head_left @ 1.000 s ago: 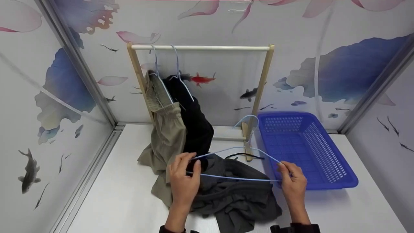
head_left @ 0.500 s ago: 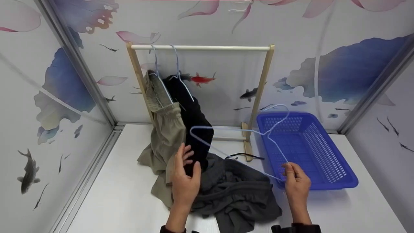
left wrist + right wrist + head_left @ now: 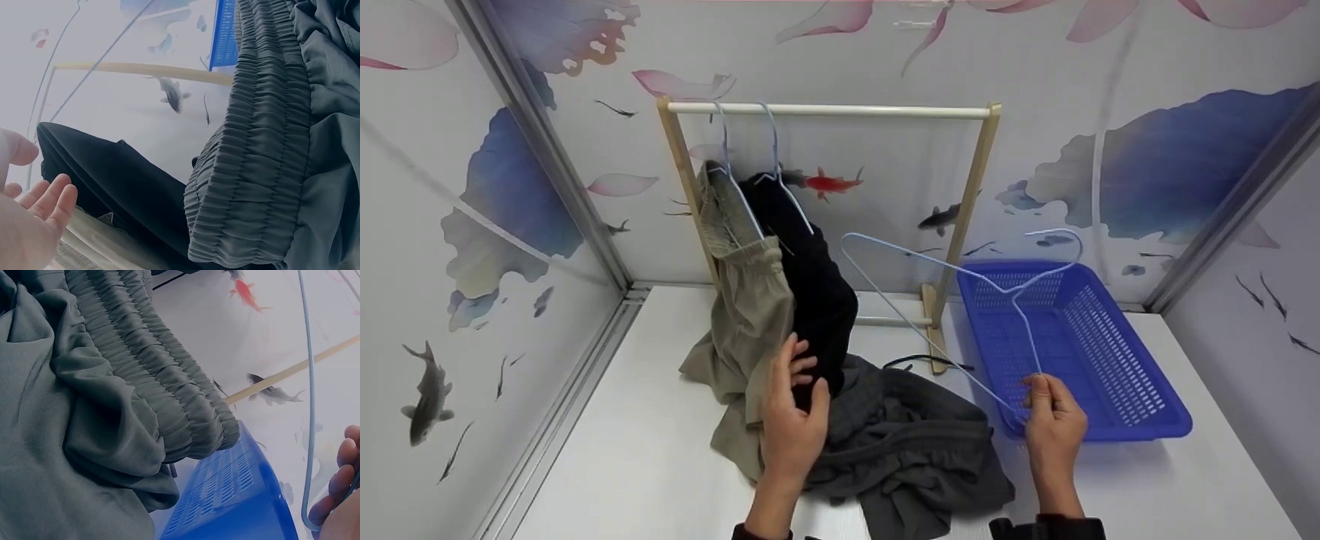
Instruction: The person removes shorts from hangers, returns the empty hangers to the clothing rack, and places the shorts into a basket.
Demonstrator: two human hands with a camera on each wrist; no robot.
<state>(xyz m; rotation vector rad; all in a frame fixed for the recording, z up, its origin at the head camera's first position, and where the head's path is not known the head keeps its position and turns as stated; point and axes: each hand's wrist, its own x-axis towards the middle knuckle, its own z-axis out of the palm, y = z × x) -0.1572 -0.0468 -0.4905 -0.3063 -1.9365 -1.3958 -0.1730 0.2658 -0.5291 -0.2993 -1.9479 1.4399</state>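
My right hand (image 3: pixel 1051 426) pinches one corner of a pale blue wire hanger (image 3: pixel 952 300), which stands tilted in the air over the blue basket (image 3: pixel 1140 420); its wire (image 3: pixel 308 382) runs past my fingers (image 3: pixel 337 486) in the right wrist view. My left hand (image 3: pixel 793 420) hovers with loose fingers over the dark grey trousers (image 3: pixel 907 450) lying crumpled on the white table (image 3: pixel 622 465), holding nothing. The elastic waistband (image 3: pixel 253 157) of the grey trousers fills the left wrist view, beside my fingers (image 3: pixel 50 202).
A wooden rack (image 3: pixel 829 111) stands at the back. Two hangers on its left end carry khaki trousers (image 3: pixel 742 300) and a black garment (image 3: pixel 810 285). A black cord (image 3: pixel 922 361) lies by the rack's foot. Panel walls close in on three sides.
My left hand let go of the hanger and dropped toward the grey trousers. My right hand swung the hanger up and to the right, over the basket.
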